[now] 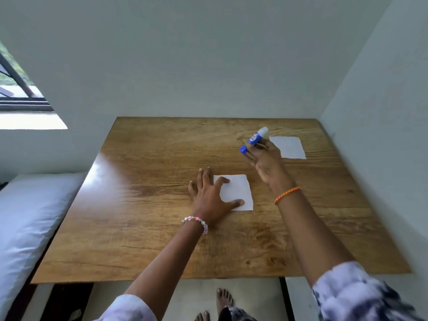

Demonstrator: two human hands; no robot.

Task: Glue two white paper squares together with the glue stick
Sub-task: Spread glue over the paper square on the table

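One white paper square (238, 192) lies near the middle of the wooden table (162, 216). My left hand (209, 193) rests flat beside it, index finger and thumb pressing its left edge. A second white paper square (290, 147) lies farther back on the right. My right hand (264, 159) is raised above the table between the two squares, holding a blue glue stick (254, 137) with its white tip pointing up and away. A blue cap (243, 149) sits at the fingers just below the stick.
The table stands in a corner, with white walls behind it and on the right. A white mattress (27, 216) lies along the table's left side. A window (20, 89) is at the far left. My bare feet (222, 302) show below the table's near edge.
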